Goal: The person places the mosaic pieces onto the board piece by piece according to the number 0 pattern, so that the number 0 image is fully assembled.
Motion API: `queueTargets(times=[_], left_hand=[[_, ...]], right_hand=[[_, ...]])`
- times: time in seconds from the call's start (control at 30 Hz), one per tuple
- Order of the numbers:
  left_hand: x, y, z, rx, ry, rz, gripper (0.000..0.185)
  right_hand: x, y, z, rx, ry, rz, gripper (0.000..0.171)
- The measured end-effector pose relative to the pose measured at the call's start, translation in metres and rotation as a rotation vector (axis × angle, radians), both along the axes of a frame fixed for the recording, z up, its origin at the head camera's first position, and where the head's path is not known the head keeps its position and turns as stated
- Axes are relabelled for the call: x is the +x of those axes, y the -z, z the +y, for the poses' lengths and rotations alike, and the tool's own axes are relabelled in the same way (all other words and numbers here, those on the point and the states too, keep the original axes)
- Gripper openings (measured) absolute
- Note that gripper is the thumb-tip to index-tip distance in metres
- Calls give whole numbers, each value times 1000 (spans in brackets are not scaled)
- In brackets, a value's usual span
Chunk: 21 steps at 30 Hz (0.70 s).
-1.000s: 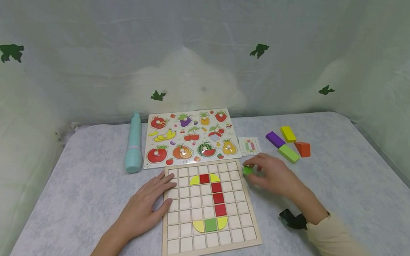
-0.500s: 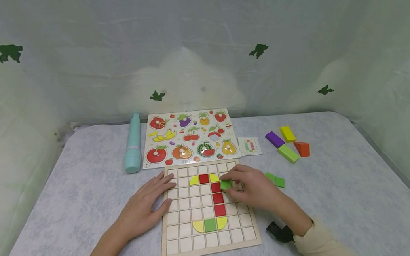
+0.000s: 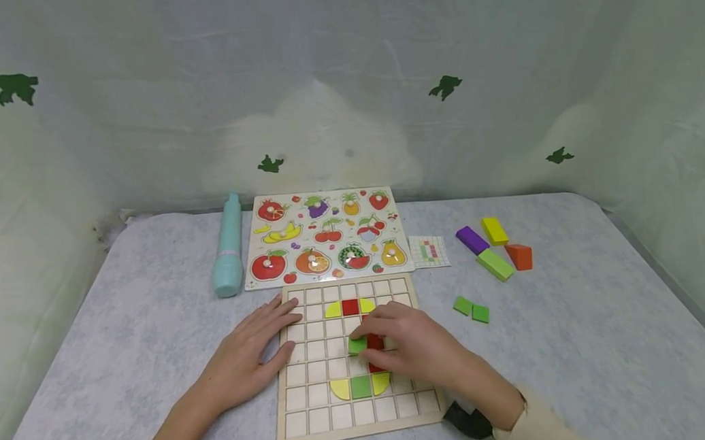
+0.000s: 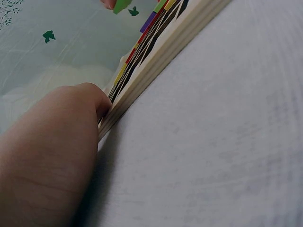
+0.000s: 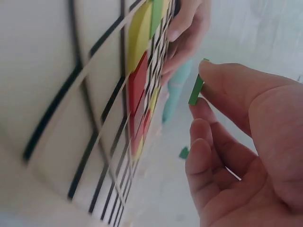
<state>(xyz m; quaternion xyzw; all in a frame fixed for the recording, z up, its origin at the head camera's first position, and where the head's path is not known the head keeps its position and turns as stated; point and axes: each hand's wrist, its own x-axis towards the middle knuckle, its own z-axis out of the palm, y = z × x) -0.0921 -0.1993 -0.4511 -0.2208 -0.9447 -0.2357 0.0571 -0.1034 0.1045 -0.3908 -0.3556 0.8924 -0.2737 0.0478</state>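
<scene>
Between thumb and fingers my right hand (image 3: 419, 345) pinches a green square tile (image 3: 357, 346), held over the middle of the wooden grid board (image 3: 318, 438). In the right wrist view the tile (image 5: 197, 85) appears edge-on, apart from the board. My left hand (image 3: 248, 357) rests on the board's left edge with its fingers spread. Set in the grid are a red tile (image 3: 350, 307) between yellow quarter-round pieces at the top, a column of red tiles (image 3: 375, 342) partly covered by my right hand, and a green tile (image 3: 361, 387) between yellow pieces lower down.
Two loose green tiles (image 3: 472, 309) lie right of the board. Beyond them are purple, yellow, light green and orange blocks (image 3: 496, 273). A small pattern card (image 3: 430, 251), a fruit puzzle (image 3: 330, 249) and a teal bottle-shaped object (image 3: 229, 256) stand or lie behind the board.
My right hand has carried the green tile leftward from beside the board to over its middle, uncovering two green tiles on the table. The left hand has stayed in place.
</scene>
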Motion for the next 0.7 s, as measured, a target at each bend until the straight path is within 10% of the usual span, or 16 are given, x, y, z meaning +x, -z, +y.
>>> queueTargets(times=[0.7], left_hand=[[0, -1, 0, 1, -2, -6, 49]], right_hand=[[14, 20, -25, 43, -61, -41, 16]])
